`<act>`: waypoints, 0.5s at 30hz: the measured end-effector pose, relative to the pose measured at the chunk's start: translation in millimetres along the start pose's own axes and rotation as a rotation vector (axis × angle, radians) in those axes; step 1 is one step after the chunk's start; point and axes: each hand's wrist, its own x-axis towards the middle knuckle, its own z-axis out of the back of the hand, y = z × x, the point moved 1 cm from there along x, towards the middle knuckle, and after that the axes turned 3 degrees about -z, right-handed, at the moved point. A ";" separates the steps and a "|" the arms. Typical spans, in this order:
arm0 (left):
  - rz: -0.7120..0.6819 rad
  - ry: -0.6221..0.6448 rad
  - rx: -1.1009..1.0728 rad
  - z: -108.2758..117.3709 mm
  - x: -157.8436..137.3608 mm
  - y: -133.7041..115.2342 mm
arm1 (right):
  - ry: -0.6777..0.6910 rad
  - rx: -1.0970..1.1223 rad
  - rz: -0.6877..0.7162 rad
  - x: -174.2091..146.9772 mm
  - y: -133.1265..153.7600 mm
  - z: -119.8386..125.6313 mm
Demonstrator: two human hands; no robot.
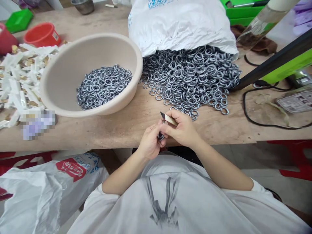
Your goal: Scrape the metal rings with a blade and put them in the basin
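My left hand (149, 142) is closed on a dark grey ring (160, 137), partly hidden by the fingers, just over the table's front edge. My right hand (184, 129) grips a small knife (171, 120) with a pale handle and a dark slanted tip pointing up and left. Its thumb and fingertips meet those of my left hand at the ring. Beyond the hands, a heap of grey rings (192, 76) spills out of a white sack (180, 29). To the left stands a beige basin (60, 68) with many similar rings (104, 86) inside.
White plastic scraps (17, 81) cover the table's left side, near a red bowl (42, 34) and a green tray (19, 20). A black and green post (275, 65) and a black cable (248, 112) are at right. Below the table's left side lies a white bag (36, 195).
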 end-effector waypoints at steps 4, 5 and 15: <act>-0.018 0.020 -0.004 -1.6 -1.2 -0.7 | 0.052 0.116 -0.076 2.7 -1.8 -2.4; -0.010 0.032 -0.012 -2.0 -1.5 -1.0 | 0.101 0.199 -0.127 3.4 -2.9 -3.4; -0.066 -0.091 -0.044 -5.7 -1.4 -3.3 | -0.090 -0.496 0.304 -17.6 -3.8 -1.4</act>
